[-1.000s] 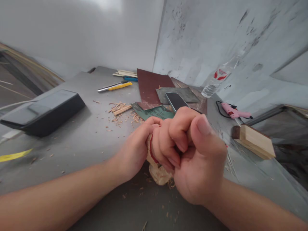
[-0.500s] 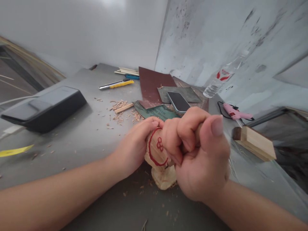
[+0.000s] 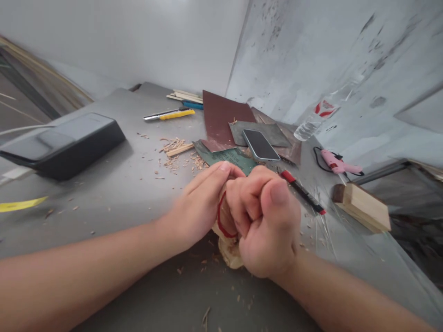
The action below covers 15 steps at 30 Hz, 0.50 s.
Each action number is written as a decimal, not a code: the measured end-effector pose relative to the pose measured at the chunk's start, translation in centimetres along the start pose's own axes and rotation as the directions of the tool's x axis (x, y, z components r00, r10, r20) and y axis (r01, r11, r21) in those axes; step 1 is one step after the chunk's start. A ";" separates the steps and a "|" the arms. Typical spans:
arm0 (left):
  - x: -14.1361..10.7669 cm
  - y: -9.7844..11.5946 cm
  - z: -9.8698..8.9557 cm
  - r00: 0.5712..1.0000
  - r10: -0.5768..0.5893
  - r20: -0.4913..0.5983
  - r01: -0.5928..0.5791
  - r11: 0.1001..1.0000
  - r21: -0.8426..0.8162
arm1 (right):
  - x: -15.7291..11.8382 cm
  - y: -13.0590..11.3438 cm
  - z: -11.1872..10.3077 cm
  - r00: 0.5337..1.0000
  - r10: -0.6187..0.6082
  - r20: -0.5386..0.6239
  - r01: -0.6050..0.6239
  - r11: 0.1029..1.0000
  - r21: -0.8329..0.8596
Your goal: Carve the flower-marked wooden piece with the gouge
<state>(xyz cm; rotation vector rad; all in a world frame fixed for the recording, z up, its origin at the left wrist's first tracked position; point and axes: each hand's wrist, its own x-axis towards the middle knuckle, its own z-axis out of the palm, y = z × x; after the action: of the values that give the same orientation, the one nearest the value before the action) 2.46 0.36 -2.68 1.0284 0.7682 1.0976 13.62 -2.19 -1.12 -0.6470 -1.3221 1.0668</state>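
My left hand grips a pale wooden piece with a red drawn outline on its face, holding it upright on the grey table. My right hand is clenched in a fist against the right side of the piece, fingers curled tight; whatever it holds is hidden inside the fist. Most of the wooden piece is covered by both hands. Wood shavings lie beyond my left hand.
A black box sits at the left. Sandpaper sheets, a phone, a yellow utility knife, a red-and-black marker, a pink glue gun, a water bottle and a wood block lie behind and right.
My right fist has slid down and left over the wooden piece, covering the red drawing that showed half a second ago. The marker behind it is now uncovered.
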 end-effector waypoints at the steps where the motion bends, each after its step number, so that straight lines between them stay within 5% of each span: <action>1: 0.0 -0.1 -0.1 1.000 -0.016 -0.007 0.016 1.000 0.001 | -0.1 0.1 0.0 1.000 -0.001 -0.001 0.001 1.000 -0.006; 5: 0.1 -0.2 -0.1 1.000 -0.020 0.010 0.021 0.994 -0.103 | 0.6 -1.1 0.6 1.000 0.018 0.003 -0.018 1.000 0.006; 8: 0.2 -0.1 0.1 0.999 -0.023 0.040 0.030 0.983 -0.179 | 1.5 -2.6 1.3 0.995 0.020 -0.097 -0.018 1.000 0.018; 15: 0.0 -0.4 -0.2 0.999 -0.006 0.042 0.012 0.988 -0.151 | 1.9 -2.9 1.2 0.995 0.004 -0.095 -0.006 1.000 -0.027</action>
<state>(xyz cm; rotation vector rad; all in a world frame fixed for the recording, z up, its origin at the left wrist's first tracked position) 2.45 0.37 -3.08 0.9155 0.6451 1.1065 12.97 -1.90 2.53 -0.7130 -1.2548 1.0116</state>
